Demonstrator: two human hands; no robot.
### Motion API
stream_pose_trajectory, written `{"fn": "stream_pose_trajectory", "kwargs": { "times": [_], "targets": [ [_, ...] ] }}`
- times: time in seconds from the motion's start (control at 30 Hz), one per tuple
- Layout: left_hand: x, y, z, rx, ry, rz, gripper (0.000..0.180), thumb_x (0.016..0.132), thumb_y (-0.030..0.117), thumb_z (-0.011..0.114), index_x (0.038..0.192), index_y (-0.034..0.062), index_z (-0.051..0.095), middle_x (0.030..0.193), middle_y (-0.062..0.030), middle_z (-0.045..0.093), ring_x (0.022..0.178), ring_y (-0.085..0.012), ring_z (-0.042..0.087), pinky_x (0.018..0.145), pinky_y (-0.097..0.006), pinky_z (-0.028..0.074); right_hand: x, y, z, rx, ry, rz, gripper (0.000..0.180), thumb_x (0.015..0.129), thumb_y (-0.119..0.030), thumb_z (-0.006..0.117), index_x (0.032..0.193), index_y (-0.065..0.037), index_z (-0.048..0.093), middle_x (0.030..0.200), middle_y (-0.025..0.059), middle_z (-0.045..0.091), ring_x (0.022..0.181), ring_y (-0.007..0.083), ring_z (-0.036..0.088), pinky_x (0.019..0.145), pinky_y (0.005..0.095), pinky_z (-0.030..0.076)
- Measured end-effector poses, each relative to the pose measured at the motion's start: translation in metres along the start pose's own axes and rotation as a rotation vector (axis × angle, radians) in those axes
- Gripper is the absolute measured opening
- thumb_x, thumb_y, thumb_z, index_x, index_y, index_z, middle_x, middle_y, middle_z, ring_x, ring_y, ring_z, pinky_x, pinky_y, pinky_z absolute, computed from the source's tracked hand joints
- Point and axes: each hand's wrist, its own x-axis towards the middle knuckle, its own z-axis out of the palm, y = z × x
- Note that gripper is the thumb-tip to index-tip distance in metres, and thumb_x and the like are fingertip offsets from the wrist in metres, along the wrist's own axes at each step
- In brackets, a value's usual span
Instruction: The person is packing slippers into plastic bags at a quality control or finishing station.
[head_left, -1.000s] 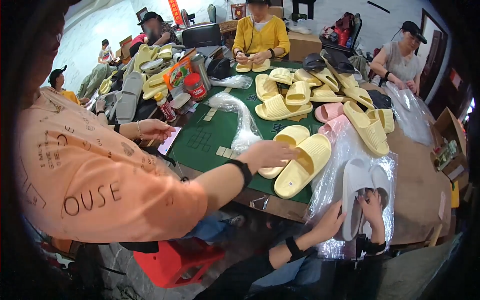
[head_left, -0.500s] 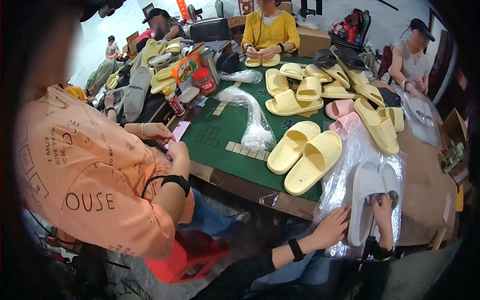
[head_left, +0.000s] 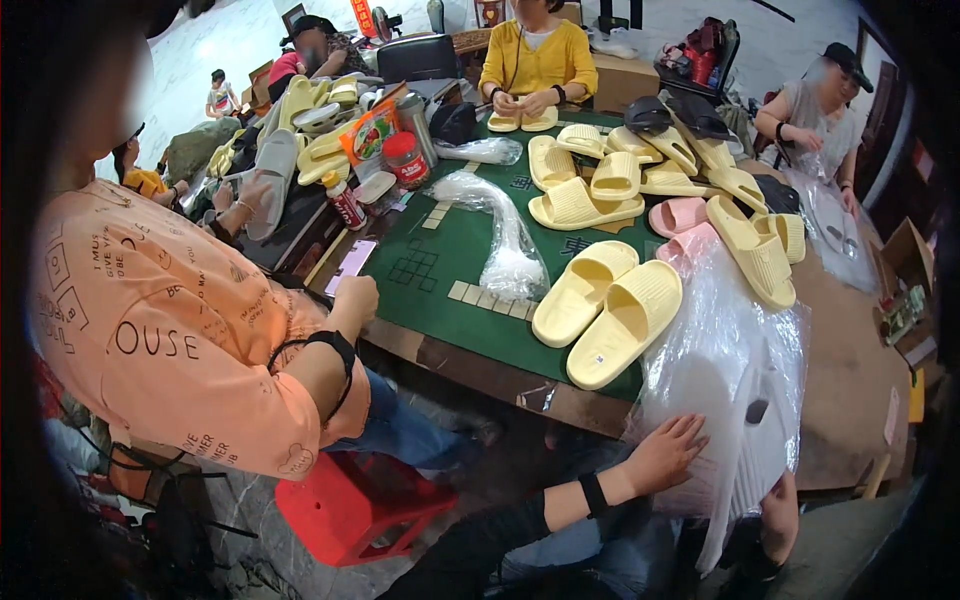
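My right hand (head_left: 778, 505) grips a white slide slipper (head_left: 768, 440) near the lower right. It is raised on edge, blurred by motion, and hides part of that hand's fingers. Under it lies a clear plastic bag (head_left: 690, 375) spread on the table corner. Flat on the bag's near left part rests my left hand (head_left: 668, 455), fingers stretched out and holding nothing. Beyond the bag stands a pair of pale yellow slides (head_left: 625, 325), next to pink slippers (head_left: 688, 240) partly covered by the plastic.
More yellow slippers (head_left: 590, 205) are heaped farther back. Plastic wrap (head_left: 505, 250) and white tiles lie on the green mat (head_left: 430, 300). At left, a person in an orange shirt (head_left: 200, 330) stands by a red stool (head_left: 365, 510). Other people handle slippers around the table.
My right hand has pulled the white slipper toward me and turned it on edge. My left hand has barely moved. The person in orange has shifted left, one hand leaving the phone.
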Motion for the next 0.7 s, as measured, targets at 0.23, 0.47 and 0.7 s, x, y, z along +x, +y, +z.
{"fn": "stream_pose_trajectory", "kwargs": {
  "times": [0.23, 0.47, 0.7],
  "targets": [
    [0.0, -0.01, 0.024, 0.159, 0.306, 0.128, 0.06, 0.071, 0.035, 0.07, 0.119, 0.0026, 0.056, 0.143, -0.0315, 0.03, 0.136, -0.0456, 0.024, 0.113, -0.053, 0.015, -0.032, 0.002, 0.006, 0.142, -0.209, 0.062, 0.054, 0.077, -0.004, 0.071, 0.125, 0.006, 0.049, 0.114, 0.0109, 0.062, 0.103, 0.018, 0.059, 0.089, 0.0319, 0.047],
    [-0.002, -0.007, 0.014, 0.148, 0.28, 0.151, 0.048, 0.077, 0.03, 0.064, 0.116, 0.0025, 0.059, 0.139, -0.0273, 0.038, 0.135, -0.0438, 0.027, 0.112, -0.053, 0.018, -0.042, 0.003, 0.0, 0.188, -0.294, 0.115, 0.065, 0.071, -0.005, 0.074, 0.128, 0.007, 0.046, 0.115, 0.0118, 0.062, 0.104, 0.0188, 0.06, 0.091, 0.0329, 0.046],
    [-0.001, -0.014, 0.012, 0.017, 0.243, 0.16, 0.037, 0.072, 0.018, 0.06, 0.102, -0.003, 0.064, 0.14, -0.0292, 0.037, 0.135, -0.0422, 0.028, 0.112, -0.049, 0.021, -0.041, -0.01, 0.012, 0.196, -0.292, 0.121, 0.071, 0.07, -0.007, 0.075, 0.132, 0.007, 0.043, 0.119, 0.0108, 0.06, 0.106, 0.0184, 0.058, 0.092, 0.0324, 0.045]
  ]
}}
